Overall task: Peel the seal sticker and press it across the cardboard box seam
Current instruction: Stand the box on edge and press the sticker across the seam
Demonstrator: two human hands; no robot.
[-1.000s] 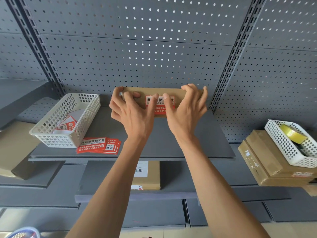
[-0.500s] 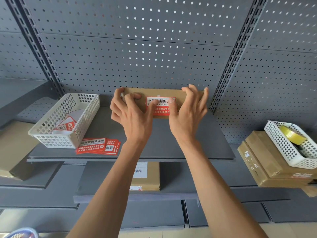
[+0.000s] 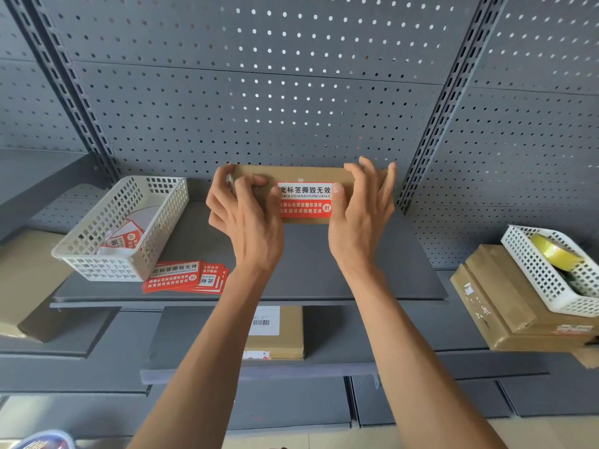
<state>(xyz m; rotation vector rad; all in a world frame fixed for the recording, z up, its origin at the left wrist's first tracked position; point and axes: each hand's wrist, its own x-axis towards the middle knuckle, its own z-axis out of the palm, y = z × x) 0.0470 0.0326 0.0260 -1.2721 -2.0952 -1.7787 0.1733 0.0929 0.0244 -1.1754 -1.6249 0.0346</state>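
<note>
**Thumbs slide apart, sticker uncovered**

Both thumbs have moved outward since a second ago, when they met over the middle of the sticker [image 3: 305, 199]; its whole printed face now shows, white band above and red band below. It lies flat on the near face and top edge of the box [image 3: 308, 175], which sits at the back of the shelf [image 3: 372, 273] against the pegboard [image 3: 275, 108].

Left hand [image 3: 248, 218] grips the box's left end, fingers curled over the top, thumb at the sticker's left edge. Right hand [image 3: 363, 212] grips the right end the same way, fingers hooked over the top, thumb tip pressed at the sticker's right edge.

On the shelf to the left stands a white basket [image 3: 155, 222] with sticker scraps inside, and just beside it a stack of spare stickers [image 3: 184, 277]. One shelf down lies a labelled parcel [image 3: 275, 332]. Far right, a second basket [image 3: 538, 273] holding a yellow tape roll [image 3: 556, 252] rests on stacked cartons [image 3: 499, 306].
</note>
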